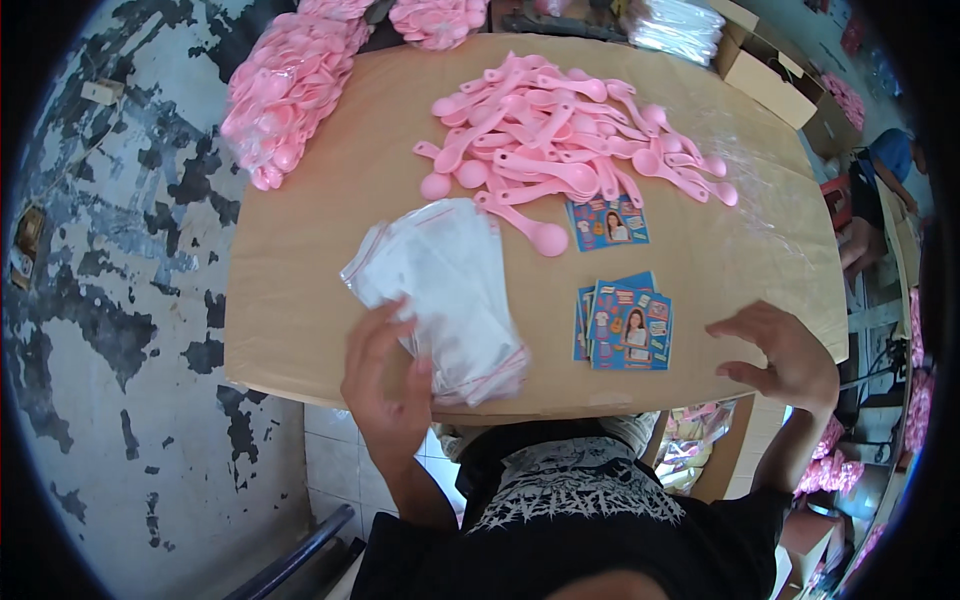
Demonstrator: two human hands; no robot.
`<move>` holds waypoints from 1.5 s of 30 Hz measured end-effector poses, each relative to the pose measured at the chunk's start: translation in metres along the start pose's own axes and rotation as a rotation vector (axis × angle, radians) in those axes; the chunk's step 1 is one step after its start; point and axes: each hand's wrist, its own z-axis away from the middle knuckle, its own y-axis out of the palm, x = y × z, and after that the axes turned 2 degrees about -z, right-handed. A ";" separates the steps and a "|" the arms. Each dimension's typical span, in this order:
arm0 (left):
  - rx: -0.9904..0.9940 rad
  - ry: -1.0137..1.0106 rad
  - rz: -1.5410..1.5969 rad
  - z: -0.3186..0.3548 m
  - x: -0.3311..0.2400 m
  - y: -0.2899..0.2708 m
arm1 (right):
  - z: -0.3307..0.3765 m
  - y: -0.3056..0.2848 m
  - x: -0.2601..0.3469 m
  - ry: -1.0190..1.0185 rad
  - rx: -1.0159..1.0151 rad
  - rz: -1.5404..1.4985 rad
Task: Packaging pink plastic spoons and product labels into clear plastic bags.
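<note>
My left hand (385, 375) is at the near left corner of a stack of clear zip bags (445, 285), its thumb and fingers apart. Slightly blurred, it overlaps the bags, and I cannot tell whether it touches them. My right hand (785, 355) hovers over the table's right side, fingers curved and thumb apart, with nothing in it. Between my hands, nearer the right, sits a small pile of blue printed cards (630, 325). Another blue card (610, 225) lies farther off, partly under a large heap of pink plastic measuring spoons (560, 130).
Brown paper covers the table (290, 320). A filled bag of pink spoons (290, 95) lies at the far left. At the far right are more clear bags (675, 25) and an open cardboard box (770, 80). Another person (880, 190) sits beyond the right edge.
</note>
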 end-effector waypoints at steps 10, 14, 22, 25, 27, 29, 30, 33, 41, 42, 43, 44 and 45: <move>0.231 -0.294 -0.333 0.000 0.003 0.027 | -0.167 0.070 0.068 -0.122 0.011 -0.176; 0.176 -0.212 -0.163 0.004 0.009 0.024 | -0.182 0.068 0.070 -0.090 0.119 -0.267; 0.299 -0.064 -0.285 0.005 0.009 0.011 | -0.180 0.067 0.050 -0.230 -0.034 -0.261; 0.312 -0.055 -0.312 0.006 0.015 0.011 | -0.177 0.044 0.045 -0.160 -0.125 -0.353; 0.344 -0.069 -0.381 -0.002 0.009 0.009 | -0.167 0.025 0.045 -0.073 -0.110 -0.444; 0.376 -0.095 -0.450 -0.010 -0.011 0.014 | -0.154 0.014 0.049 -0.159 -0.130 -0.480; 0.353 -0.061 -0.158 -0.017 -0.026 0.018 | -0.146 0.008 0.053 -0.148 -0.056 -0.505; 0.340 -0.050 0.440 -0.025 -0.052 0.051 | -0.128 0.016 0.060 -0.287 0.028 -0.516; -0.008 -0.485 1.138 -0.022 -0.053 0.084 | -0.093 0.035 -0.012 -0.269 -0.144 -0.016; -0.020 -0.507 1.027 -0.025 -0.057 0.087 | -0.092 0.033 -0.013 -0.155 -0.032 -0.151; -0.033 -0.526 0.910 -0.027 -0.060 0.087 | -0.093 0.034 -0.013 -0.046 0.081 -0.288; -0.037 -0.518 0.896 -0.028 -0.060 0.089 | -0.094 0.034 -0.014 -0.060 0.075 -0.294; -0.026 -0.538 0.853 -0.027 -0.059 0.092 | -0.095 0.034 -0.016 -0.001 0.068 -0.351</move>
